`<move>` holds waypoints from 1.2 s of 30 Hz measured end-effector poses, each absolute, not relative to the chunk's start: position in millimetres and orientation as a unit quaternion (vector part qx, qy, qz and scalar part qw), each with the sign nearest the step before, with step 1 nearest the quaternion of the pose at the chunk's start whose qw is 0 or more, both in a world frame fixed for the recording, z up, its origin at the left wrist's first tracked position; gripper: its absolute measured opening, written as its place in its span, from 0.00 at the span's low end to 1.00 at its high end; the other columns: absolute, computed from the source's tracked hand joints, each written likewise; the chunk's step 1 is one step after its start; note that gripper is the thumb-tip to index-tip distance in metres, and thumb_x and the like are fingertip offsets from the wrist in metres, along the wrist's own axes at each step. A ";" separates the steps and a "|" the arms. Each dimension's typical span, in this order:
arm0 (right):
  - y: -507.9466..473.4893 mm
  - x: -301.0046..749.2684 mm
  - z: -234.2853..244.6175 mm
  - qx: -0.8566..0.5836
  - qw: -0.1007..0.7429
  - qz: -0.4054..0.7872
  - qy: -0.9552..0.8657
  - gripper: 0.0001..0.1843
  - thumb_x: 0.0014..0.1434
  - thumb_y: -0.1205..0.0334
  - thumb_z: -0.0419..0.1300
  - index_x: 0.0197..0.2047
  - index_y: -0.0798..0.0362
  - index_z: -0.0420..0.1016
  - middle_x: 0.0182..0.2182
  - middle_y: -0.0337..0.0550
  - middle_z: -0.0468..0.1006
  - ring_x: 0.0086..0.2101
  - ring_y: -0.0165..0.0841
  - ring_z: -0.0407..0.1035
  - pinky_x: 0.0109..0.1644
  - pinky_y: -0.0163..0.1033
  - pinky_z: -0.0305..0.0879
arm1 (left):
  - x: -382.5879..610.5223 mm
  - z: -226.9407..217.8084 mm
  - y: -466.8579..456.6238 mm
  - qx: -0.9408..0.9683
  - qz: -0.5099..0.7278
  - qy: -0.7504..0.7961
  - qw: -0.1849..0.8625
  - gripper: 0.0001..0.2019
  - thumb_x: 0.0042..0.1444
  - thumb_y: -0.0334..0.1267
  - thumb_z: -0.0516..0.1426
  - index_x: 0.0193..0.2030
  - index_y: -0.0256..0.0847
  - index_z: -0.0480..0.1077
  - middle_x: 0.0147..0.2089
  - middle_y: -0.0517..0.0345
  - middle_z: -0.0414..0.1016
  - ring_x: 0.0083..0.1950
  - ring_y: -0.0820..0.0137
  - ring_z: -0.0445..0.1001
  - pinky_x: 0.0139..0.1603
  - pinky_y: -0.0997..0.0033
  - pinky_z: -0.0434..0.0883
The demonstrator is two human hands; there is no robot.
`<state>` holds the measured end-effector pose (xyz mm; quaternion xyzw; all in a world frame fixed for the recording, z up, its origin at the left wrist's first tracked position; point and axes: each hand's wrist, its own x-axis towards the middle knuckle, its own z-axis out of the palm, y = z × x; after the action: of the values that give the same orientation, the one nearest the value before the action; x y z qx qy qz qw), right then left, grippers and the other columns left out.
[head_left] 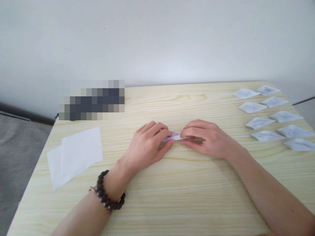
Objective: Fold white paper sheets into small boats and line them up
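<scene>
Between my two hands is a small folded piece of white paper (176, 137), narrow and partly covered by my fingers. My left hand (151, 142) pinches its left end between thumb and fingers. At the other end, my right hand (205, 136) closes thumb and fingertips on the paper. The paper is held just over the middle of the wooden table (187, 196). Its full shape is hidden behind the fingers. A dark beaded bracelet (105, 193) circles my left wrist.
Several folded paper boats (260, 123) stand in two rows at the table's right side. Flat white paper sheets (82, 150) overlap on the left. A blurred-out dark object (94, 101) lies at the back left. Behind the table rises a white wall (157, 42).
</scene>
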<state>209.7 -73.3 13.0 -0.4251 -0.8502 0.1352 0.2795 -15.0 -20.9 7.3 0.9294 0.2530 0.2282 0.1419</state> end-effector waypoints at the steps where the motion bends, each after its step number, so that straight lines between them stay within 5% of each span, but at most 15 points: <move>1: -73.3 209.0 13.0 -0.427 0.275 0.126 -0.852 0.03 0.63 0.66 0.59 0.40 0.54 0.74 0.34 0.43 0.78 0.35 0.32 0.71 0.42 0.37 0.67 | -14.8 7.3 -21.0 0.930 0.229 0.252 0.141 0.08 0.63 0.39 0.55 0.41 0.37 0.73 0.41 0.53 0.77 0.40 0.66 0.72 0.40 0.65 0.71; 14: -76.6 204.0 17.1 -0.448 0.209 0.116 -0.861 0.07 0.62 0.68 0.57 0.42 0.52 0.75 0.35 0.44 0.75 0.35 0.34 0.70 0.43 0.42 0.66 | -14.9 8.2 -21.6 0.930 0.223 0.257 0.138 0.06 0.59 0.38 0.58 0.41 0.39 0.73 0.41 0.54 0.77 0.40 0.67 0.72 0.41 0.67 0.71; 21: -77.1 204.9 15.9 -0.447 0.249 0.165 -0.843 0.07 0.62 0.68 0.56 0.43 0.53 0.73 0.35 0.42 0.78 0.37 0.33 0.71 0.45 0.40 0.66 | -14.1 9.2 -21.8 0.932 0.215 0.255 0.142 0.06 0.61 0.37 0.56 0.41 0.40 0.73 0.41 0.54 0.77 0.40 0.67 0.72 0.42 0.67 0.70; 27: -79.7 206.0 16.0 -0.482 0.273 0.184 -0.812 0.05 0.60 0.70 0.56 0.40 0.53 0.69 0.31 0.40 0.77 0.28 0.28 0.69 0.34 0.33 0.64 | -15.1 7.8 -21.0 0.935 0.223 0.236 0.145 0.07 0.62 0.37 0.56 0.41 0.40 0.74 0.42 0.53 0.77 0.41 0.68 0.73 0.42 0.67 0.71; 36: -79.7 202.8 13.7 -0.484 0.295 0.169 -0.806 0.04 0.59 0.67 0.60 0.37 0.51 0.68 0.26 0.35 0.75 0.24 0.26 0.67 0.34 0.33 0.65 | -13.3 7.6 -23.2 0.935 0.232 0.230 0.140 0.06 0.61 0.37 0.56 0.40 0.40 0.74 0.41 0.54 0.77 0.39 0.68 0.73 0.41 0.68 0.71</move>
<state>202.8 -79.7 13.7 -0.4842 -0.8062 0.1694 0.2948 -13.3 -23.2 7.6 0.9346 0.2305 0.2321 0.1400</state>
